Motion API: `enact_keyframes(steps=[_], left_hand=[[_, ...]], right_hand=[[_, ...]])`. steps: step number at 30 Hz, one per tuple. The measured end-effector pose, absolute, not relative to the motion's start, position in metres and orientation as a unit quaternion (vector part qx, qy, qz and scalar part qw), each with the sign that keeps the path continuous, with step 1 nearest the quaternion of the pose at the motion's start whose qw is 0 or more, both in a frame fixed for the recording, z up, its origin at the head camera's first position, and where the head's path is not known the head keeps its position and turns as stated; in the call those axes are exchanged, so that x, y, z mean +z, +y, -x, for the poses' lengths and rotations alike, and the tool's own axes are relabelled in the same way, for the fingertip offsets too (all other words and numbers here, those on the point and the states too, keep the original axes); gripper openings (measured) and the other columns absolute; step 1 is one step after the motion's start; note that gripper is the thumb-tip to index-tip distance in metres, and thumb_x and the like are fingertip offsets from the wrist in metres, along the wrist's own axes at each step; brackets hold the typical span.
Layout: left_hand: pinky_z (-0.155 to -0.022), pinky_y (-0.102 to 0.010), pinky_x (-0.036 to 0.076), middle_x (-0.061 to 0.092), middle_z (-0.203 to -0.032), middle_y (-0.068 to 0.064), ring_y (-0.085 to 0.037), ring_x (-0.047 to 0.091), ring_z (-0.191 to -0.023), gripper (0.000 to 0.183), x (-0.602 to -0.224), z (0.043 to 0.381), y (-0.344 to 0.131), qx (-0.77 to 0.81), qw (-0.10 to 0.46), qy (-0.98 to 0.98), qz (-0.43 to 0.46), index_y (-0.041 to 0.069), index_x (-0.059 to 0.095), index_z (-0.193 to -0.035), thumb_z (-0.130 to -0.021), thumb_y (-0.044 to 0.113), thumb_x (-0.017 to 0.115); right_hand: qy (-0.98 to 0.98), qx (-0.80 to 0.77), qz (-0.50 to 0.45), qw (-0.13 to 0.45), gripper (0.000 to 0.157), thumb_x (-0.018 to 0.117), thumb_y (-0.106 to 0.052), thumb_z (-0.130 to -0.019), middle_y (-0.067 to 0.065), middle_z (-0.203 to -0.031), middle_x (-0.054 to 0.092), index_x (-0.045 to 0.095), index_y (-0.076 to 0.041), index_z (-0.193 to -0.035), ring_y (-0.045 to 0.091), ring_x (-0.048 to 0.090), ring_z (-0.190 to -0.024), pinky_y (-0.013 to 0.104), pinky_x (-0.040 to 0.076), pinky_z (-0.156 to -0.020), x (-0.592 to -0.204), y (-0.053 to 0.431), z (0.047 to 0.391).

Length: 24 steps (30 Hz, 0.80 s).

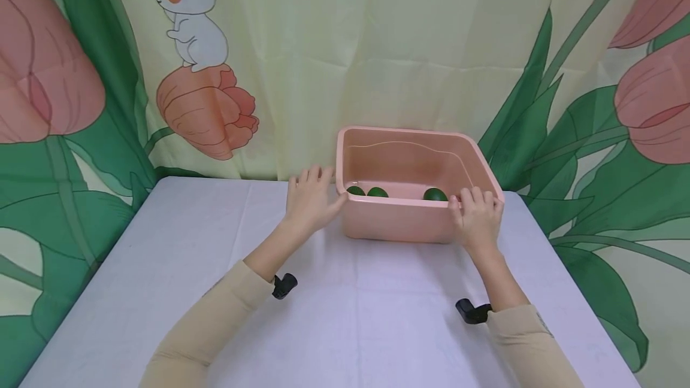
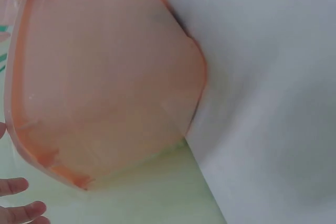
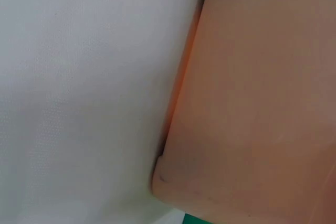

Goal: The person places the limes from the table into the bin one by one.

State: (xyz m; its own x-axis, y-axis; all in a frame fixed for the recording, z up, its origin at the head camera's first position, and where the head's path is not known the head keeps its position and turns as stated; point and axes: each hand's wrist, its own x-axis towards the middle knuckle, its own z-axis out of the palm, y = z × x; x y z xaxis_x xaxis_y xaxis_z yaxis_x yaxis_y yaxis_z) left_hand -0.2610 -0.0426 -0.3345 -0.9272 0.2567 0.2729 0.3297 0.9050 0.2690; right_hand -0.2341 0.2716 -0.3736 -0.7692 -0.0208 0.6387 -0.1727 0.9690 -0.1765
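A pink plastic bin (image 1: 399, 221) stands near the far edge of the table, right of centre. Inside it lie a few dark green round objects, one to the right (image 1: 435, 194) and two more by the left end; the front wall partly hides them. My left hand (image 1: 309, 201) is at the bin's front left corner, thumb at the rim and the other fingers (image 2: 21, 212) spread out beside it. Over the front right part of the rim curl the fingers of my right hand (image 1: 478, 220), thumb on the front side. The right wrist view shows only the bin's outer wall (image 3: 252, 98) and cloth.
A white cloth (image 1: 345, 316) covers the table. Close behind the bin hangs a pale curtain (image 1: 377, 47) printed with tulips and a white rabbit. Black wrist cameras (image 1: 285, 286) stick out beside both sleeves.
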Motion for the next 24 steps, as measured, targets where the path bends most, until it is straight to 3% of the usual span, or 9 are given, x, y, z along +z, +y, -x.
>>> enact_keyframes(steps=[18,24], left_hand=[[-0.087,-0.049,0.029,0.046,-0.115,-0.013,-0.031,0.04,-0.102,0.056,-0.346,0.25,-0.099,-0.176,0.12,-0.969,0.123,0.006,0.046,-0.123,-0.084,0.046,0.05],[-0.09,-0.051,0.027,0.044,-0.125,-0.014,-0.034,0.038,-0.109,0.06,-0.335,0.245,-0.114,-0.18,0.124,-0.969,0.112,0.006,0.042,-0.128,-0.085,0.048,0.048]], right_hand=[[-0.964,0.134,-0.02,0.23,0.026,0.045,-0.022,-0.093,0.02,-0.097,0.053,0.05,0.002,-0.101,0.038,0.044,-0.095,0.058,0.026,-0.09,-0.345,0.264,0.216],[-0.97,0.156,-0.02,0.183,0.042,0.044,-0.03,-0.093,0.023,-0.119,0.046,0.044,0.001,-0.121,0.042,0.038,-0.112,0.06,0.021,-0.093,-0.324,0.254,0.207]])
